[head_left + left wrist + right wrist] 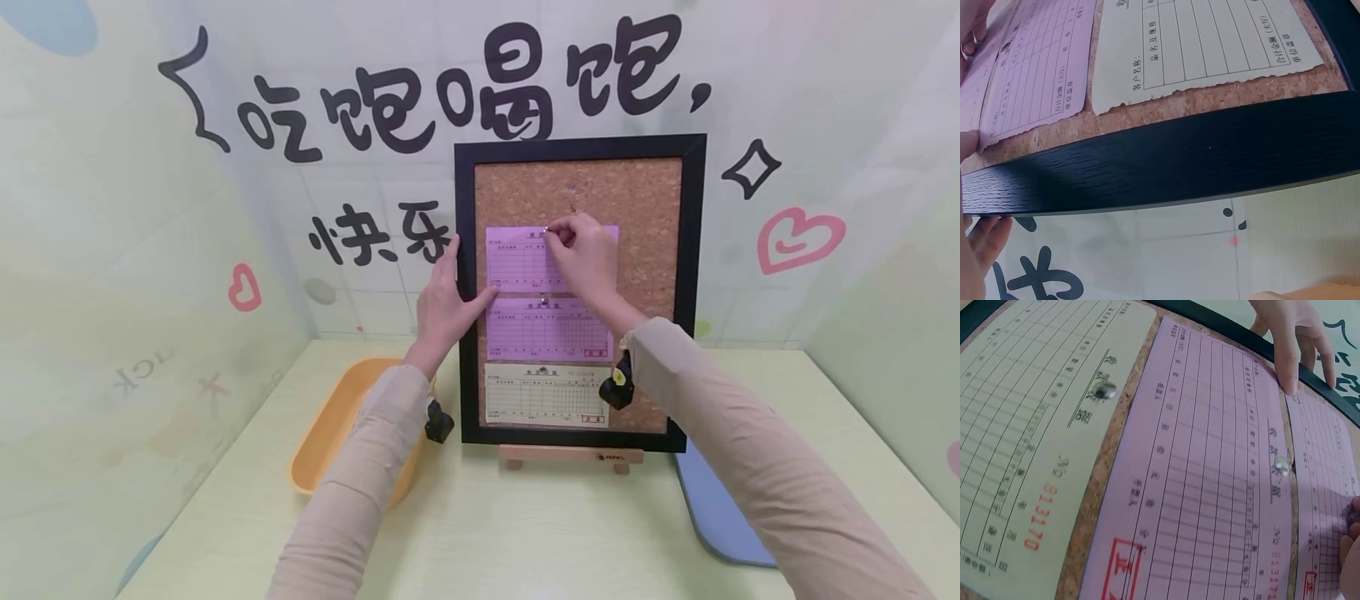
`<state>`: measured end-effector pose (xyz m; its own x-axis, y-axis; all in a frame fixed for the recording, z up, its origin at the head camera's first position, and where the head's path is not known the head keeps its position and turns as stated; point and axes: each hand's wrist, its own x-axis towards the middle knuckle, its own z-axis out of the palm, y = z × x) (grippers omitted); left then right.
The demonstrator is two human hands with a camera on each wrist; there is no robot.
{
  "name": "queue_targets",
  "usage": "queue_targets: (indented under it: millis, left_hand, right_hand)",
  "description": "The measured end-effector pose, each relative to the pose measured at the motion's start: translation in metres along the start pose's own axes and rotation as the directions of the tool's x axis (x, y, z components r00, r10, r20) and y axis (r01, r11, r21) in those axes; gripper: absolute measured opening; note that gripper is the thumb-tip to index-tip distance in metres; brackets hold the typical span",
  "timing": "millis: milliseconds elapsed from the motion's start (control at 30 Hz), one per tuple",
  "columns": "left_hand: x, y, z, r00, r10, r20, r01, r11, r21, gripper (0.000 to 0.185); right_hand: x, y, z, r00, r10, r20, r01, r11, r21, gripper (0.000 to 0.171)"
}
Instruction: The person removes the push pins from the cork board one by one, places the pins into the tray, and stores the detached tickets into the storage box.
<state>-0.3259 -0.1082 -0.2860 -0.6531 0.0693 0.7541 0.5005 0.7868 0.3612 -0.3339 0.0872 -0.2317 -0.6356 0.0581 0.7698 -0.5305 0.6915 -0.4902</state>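
Note:
A black-framed cork board [467, 333] stands upright on a small wooden easel [570, 456]. Three slips are on it: a top pink slip [517, 262], a middle pink slip [543, 329] and a cream slip [540, 396]. My right hand [581, 250] pinches a silver pin [547, 233] at the top edge of the top pink slip. My left hand [446, 304] lies along the frame's left edge [1166, 162] with straight fingers, its thumb pressing the top slip's lower left corner. In the right wrist view, silver pins hold the cream slip [1029, 425] and the middle pink slip [1204, 487].
An orange tray [330, 433] sits on the pale green table left of the board. A blue-grey flat tray [720, 517] lies at the right, partly under my right sleeve. Decorated wall panels close in the back and both sides.

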Motion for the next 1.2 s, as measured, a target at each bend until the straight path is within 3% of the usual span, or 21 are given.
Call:
queue_targets:
  millis: [200,367,1200]
  left_hand:
    - [0.0001,-0.0007,0.0007,1.000,-0.001,-0.001,0.001,1.000,0.005,0.086]
    - [0.0001,-0.0010,0.0009,1.000,0.001,-0.003,-0.001,1.000,0.006,0.086]
    - [0.0005,-0.0002,0.0000,1.000,-0.010,0.016,0.010,1.000,0.008,0.086]
  right_hand:
    - [0.0048,-0.0075,-0.0032,0.993,0.089,0.079,-0.082,0.993,-0.083,0.014]
    - [0.0079,-0.0101,-0.0067,0.984,0.117,0.136,-0.104,0.989,-0.104,0.014]
    - [0.0096,-0.0084,-0.0095,0.978,0.134,0.158,-0.125,0.990,-0.064,0.013]
